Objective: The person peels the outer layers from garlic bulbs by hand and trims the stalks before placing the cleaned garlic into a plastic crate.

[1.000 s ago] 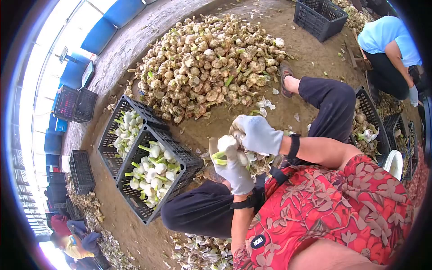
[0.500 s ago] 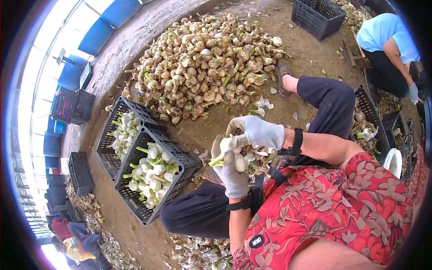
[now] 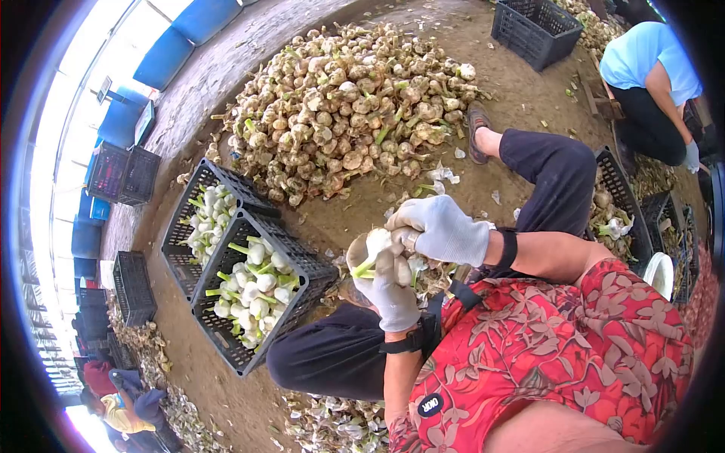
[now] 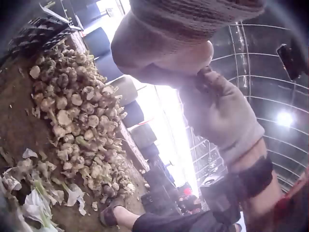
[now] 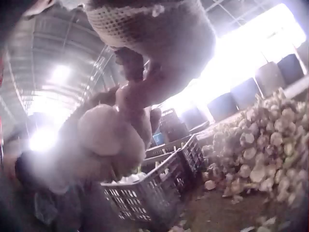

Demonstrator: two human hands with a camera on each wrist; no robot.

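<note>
Left hand (image 3: 393,296) grips garlic (image 3: 377,243), right hand (image 3: 451,232) pinches at it | hands together | hard tug + loose grip could drop it imo

The brown dirt floor (image 3: 521,98) bore a broad heap of garlic bulbs (image 3: 340,113), with scraps of papery skin (image 3: 332,423) scattered in several places. Beside the heap, two black slatted crates (image 3: 313,268) stood against each other. Another black crate (image 3: 529,38) stood apart on the heap's other side, and loose bulbs and debris (image 3: 143,347) lay near one more dark crate (image 3: 134,287).
</note>
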